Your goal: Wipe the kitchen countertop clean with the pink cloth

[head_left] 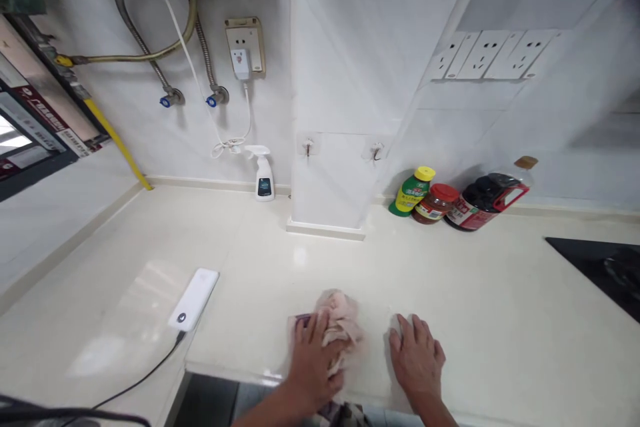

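Along the left wall, a yellow pipe [117, 143] slants down to the back edge of the pale countertop [250, 253]. Nearer the front lies a white power bank [194, 299], a black cable [150, 375] plugged into its near end; the cloth is best kept clear of both, especially if damp, though its wetness cannot be told. Farther right, a white trigger spray bottle [264, 185] stands against the back wall, beside a tiled pillar [345, 87].

Near the front edge, the left hand [315, 355] lies over a crumpled pale pink cloth [341, 307] on the countertop, its fingers slightly apart; blur and folds hide whether it pinches any of the fabric. With the cloth bunched this way, I would fold it into a flat pad, lay the palm fully on it and press evenly, in overlapping strokes. Just right of it, the right hand [416, 357] rests empty on the bare surface, fingers a little bent and parted; kept there, it should steady the body without blocking the cloth's path.

Behind it, a green squeeze bottle [411, 195], a red-lidded jar [433, 207] and a dark sauce jug [477, 205] stand close together by the wall, so edging around them calls for short, light strokes. At the far right sits a black cooktop [595, 267].
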